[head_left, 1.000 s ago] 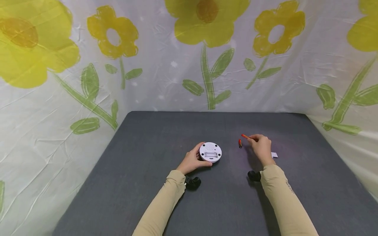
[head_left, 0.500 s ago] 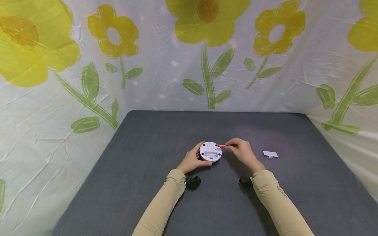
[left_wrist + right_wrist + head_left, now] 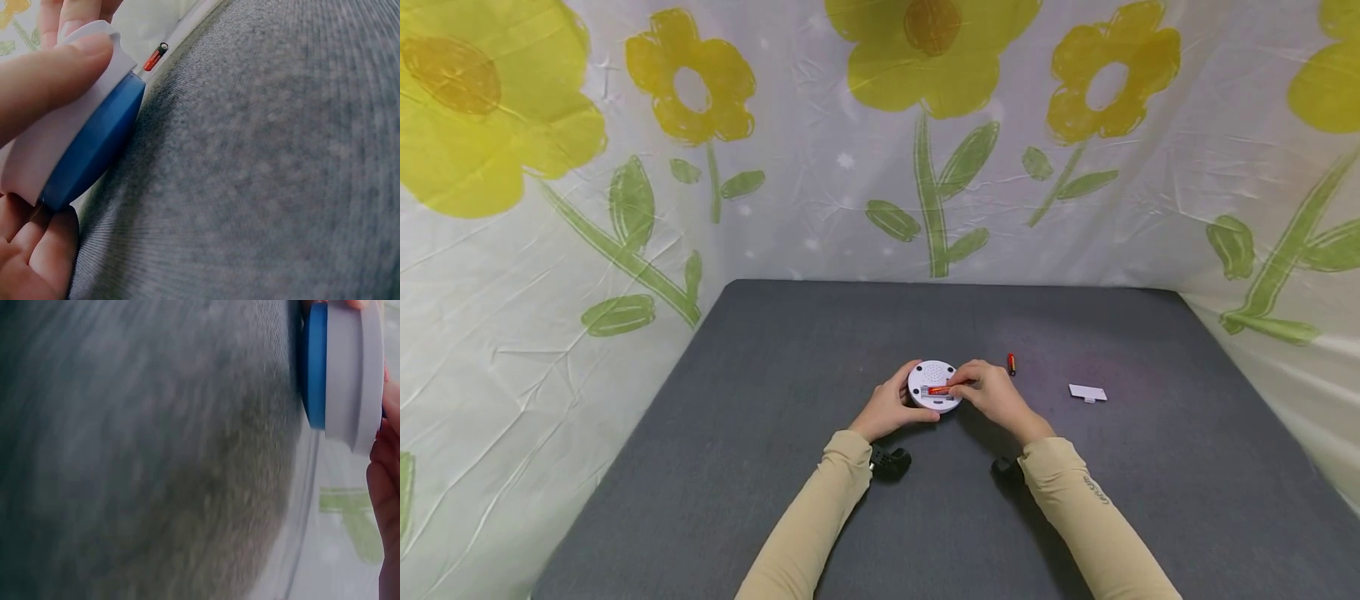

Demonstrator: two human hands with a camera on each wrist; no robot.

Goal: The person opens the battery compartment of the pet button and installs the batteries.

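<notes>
A round white device [image 3: 934, 372] lies underside up on the table, its battery compartment facing upward; the wrist views show a blue lower part [image 3: 100, 144]. My left hand [image 3: 891, 406] grips it from the left, thumb along the near rim. With thumb and fingertips my right hand [image 3: 992, 394] pinches a red battery [image 3: 937, 390], which lies over or in the compartment; whether it is seated I cannot tell. Another red battery [image 3: 1011, 364] with a black end rests on the table just beyond the right hand.
A small white battery cover [image 3: 1087, 392] lies on the dark grey table [image 3: 775, 358], to the right of the hands. Behind the table hangs a white curtain [image 3: 820, 192] printed with yellow flowers.
My right hand has carried the battery leftward from beside the other battery to the device's compartment. My left hand has kept its grip, and the device has stayed in place.
</notes>
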